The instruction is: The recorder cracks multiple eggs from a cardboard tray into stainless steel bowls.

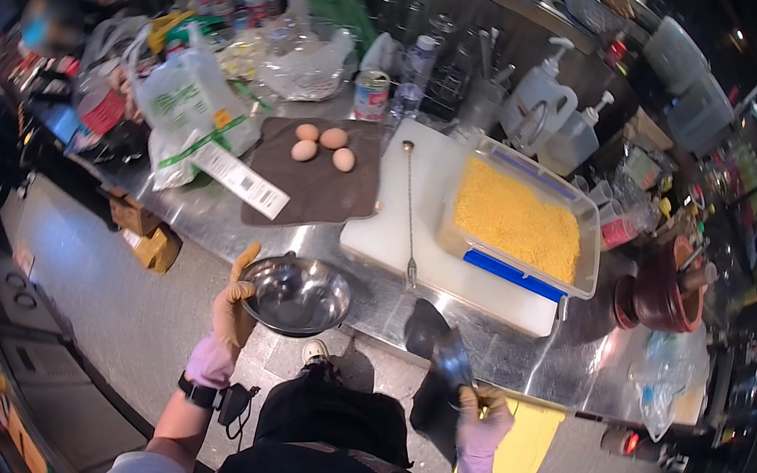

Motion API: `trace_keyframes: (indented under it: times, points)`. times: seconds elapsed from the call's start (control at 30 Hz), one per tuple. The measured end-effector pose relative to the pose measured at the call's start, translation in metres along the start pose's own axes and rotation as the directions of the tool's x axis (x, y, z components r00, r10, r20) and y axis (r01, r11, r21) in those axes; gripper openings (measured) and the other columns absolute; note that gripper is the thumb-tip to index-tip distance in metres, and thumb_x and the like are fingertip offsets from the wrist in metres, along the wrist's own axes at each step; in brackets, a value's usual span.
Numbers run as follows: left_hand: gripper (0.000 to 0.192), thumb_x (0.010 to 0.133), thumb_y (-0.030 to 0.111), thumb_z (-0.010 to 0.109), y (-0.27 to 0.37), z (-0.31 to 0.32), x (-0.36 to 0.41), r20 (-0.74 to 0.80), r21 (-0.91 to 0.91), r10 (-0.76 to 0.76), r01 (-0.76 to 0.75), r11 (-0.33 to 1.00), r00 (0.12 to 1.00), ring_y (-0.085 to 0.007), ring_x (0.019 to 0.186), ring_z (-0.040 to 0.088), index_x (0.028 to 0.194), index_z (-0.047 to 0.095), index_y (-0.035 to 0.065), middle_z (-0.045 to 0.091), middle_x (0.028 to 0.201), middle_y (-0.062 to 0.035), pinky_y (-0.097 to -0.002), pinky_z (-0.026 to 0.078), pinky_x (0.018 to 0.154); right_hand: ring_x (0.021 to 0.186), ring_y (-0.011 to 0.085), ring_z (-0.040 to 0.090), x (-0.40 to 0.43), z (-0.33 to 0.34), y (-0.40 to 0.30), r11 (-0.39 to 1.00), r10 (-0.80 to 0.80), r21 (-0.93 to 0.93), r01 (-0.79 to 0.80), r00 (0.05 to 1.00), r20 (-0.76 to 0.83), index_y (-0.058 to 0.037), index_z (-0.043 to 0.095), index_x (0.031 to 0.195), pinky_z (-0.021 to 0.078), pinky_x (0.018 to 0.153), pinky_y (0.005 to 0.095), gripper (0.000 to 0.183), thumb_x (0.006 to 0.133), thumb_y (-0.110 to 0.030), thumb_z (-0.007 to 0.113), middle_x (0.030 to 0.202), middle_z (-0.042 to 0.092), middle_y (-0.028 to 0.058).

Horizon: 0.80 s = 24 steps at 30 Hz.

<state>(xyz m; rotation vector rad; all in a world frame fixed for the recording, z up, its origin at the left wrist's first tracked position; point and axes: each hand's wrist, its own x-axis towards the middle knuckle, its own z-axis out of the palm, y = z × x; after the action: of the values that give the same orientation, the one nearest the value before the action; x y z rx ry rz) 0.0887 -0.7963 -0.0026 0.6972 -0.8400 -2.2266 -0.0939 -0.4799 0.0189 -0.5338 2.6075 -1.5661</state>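
Note:
My left hand [239, 297], in a tan glove over a lilac one, grips the rim of an empty stainless steel bowl [296, 296] at the counter's front edge. My right hand [486, 413], gloved the same way, holds a shiny metal bowl [454, 357], tilted on edge and blurred, in front of the counter. Beyond them, several brown eggs [333, 138] lie on a dark brown cloth [312, 191]. A long twisted bar spoon [409, 212] lies on a white cutting board [379, 229]. On the board's right part stands a clear plastic tub [588, 266] of yellow crumbs [515, 216].
Plastic bags [188, 93] crowd the left of the steel counter [207, 220]. An opened can [371, 96], a bottle [417, 68] and pump jugs [535, 106] stand behind. At right are a reddish-brown mortar [660, 298] and another plastic bag [667, 379]. A yellow bin [527, 446] stands below the counter.

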Motion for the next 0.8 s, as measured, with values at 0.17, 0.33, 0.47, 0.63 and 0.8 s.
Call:
trace_keyframes:
  times: [0.17, 0.33, 0.47, 0.63, 0.8]
  points:
    - [0.083, 0.059, 0.0, 0.047, -0.037, 0.021, 0.081, 0.154, 0.196, 0.201, -0.23, 0.953, 0.967, -0.017, 0.114, 0.045, 0.139, 0.03, 0.0072, 0.043, 0.129, -0.0079, -0.025, 0.036, 0.098, 0.064, 0.0269, 0.058, 0.023, 0.035, 0.03, 0.723, -0.545, -0.432, 0.54, 0.829, 0.125, -0.008, 0.055, 0.082, 0.0478, 0.062, 0.0363, 0.024, 0.064, -0.001, 0.068, 0.073, 0.059, 0.0054]
    - [0.079, 0.056, -0.002, 0.039, -0.086, 0.035, 0.127, 0.023, 0.194, 0.239, -0.238, 0.952, 0.971, -0.0178, 0.115, 0.045, 0.134, 0.036, 0.0016, 0.044, 0.129, -0.0093, -0.0257, 0.035, 0.1, 0.073, 0.0244, 0.057, 0.034, 0.038, 0.069, 0.628, -0.597, -0.496, 0.599, 0.78, 0.187, -0.0084, 0.051, 0.083, 0.0466, 0.069, 0.0377, 0.028, 0.059, 0.001, 0.063, 0.079, 0.056, 0.0048]
    - [0.076, 0.053, -0.001, 0.038, -0.104, 0.027, 0.131, 0.013, 0.152, 0.272, -0.271, 0.951, 0.962, -0.0214, 0.115, 0.049, 0.129, 0.041, -0.0031, 0.047, 0.128, -0.0131, -0.028, 0.036, 0.101, 0.08, 0.0208, 0.056, 0.045, 0.036, 0.085, 0.59, -0.645, -0.42, 0.69, 0.715, 0.27, -0.0105, 0.051, 0.085, 0.0467, 0.073, 0.0381, 0.031, 0.058, -0.001, 0.064, 0.085, 0.056, 0.0027]
    - [0.073, 0.054, 0.002, 0.04, -0.11, 0.003, 0.078, -0.057, 0.364, 0.339, -0.296, 0.883, 0.939, -0.0226, 0.113, 0.05, 0.127, 0.044, -0.0041, 0.052, 0.123, -0.0141, -0.03, 0.037, 0.1, 0.088, 0.0186, 0.056, 0.047, 0.026, 0.099, 0.589, -0.642, -0.365, 0.721, 0.692, 0.33, -0.0116, 0.055, 0.09, 0.0463, 0.078, 0.0371, 0.031, 0.062, -0.005, 0.066, 0.093, 0.057, 0.0017]
    - [0.062, 0.061, 0.004, 0.044, -0.122, -0.016, 0.064, -0.055, 0.48, 0.475, -0.394, 0.784, 0.878, -0.0226, 0.106, 0.055, 0.122, 0.047, -0.0055, 0.055, 0.117, -0.0154, -0.0323, 0.043, 0.094, 0.086, 0.0179, 0.057, 0.055, 0.02, 0.117, 0.612, -0.637, -0.305, 0.73, 0.683, 0.357, -0.0124, 0.056, 0.093, 0.0462, 0.081, 0.0357, 0.026, 0.069, -0.01, 0.064, 0.089, 0.058, 0.0013]
